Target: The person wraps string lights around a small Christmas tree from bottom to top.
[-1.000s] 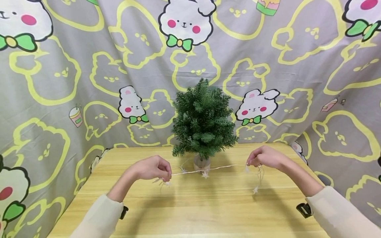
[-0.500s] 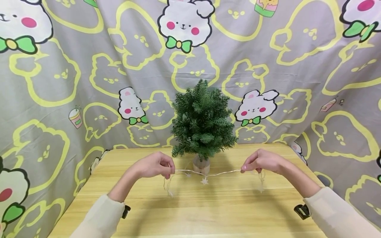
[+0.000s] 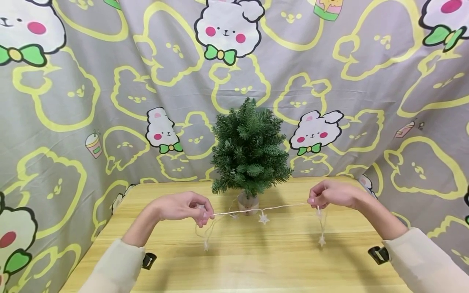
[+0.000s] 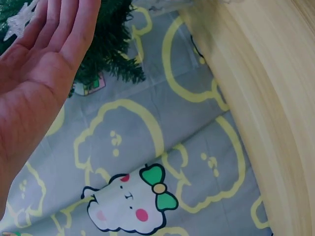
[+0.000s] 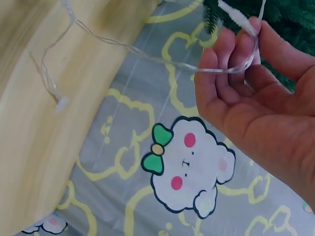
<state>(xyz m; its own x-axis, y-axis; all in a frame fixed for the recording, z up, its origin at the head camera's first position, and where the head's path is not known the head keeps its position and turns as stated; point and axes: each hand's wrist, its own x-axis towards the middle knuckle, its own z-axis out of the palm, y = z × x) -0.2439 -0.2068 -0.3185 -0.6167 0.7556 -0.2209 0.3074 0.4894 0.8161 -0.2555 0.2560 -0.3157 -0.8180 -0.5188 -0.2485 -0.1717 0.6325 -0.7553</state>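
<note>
A string of star lights [image 3: 263,218] with clear wire stretches nearly straight between both hands, in front of the small green Christmas tree [image 3: 250,148]. My left hand [image 3: 185,208] pinches the wire at the left, and a loose loop with a star dangles below its fingers. On the right, my right hand [image 3: 331,194] pinches the wire between thumb and fingertips, a star hanging under it. The right wrist view shows the wire [image 5: 211,70] running across the curled fingers. In the left wrist view a white star [image 4: 19,20] shows beside the left fingers; the fingertips are cut off.
The tree's pale round base [image 3: 248,203] stands toward the back of the light wooden table [image 3: 242,264]. A grey curtain [image 3: 194,93] printed with cartoon animals hangs behind and along both sides. Black straps [image 3: 378,255] sit at both sleeves.
The hands came closer together, letting the wire sag, then moved apart again and drew it taut. The middle star has shifted right, and loose strands hang below both hands.
</note>
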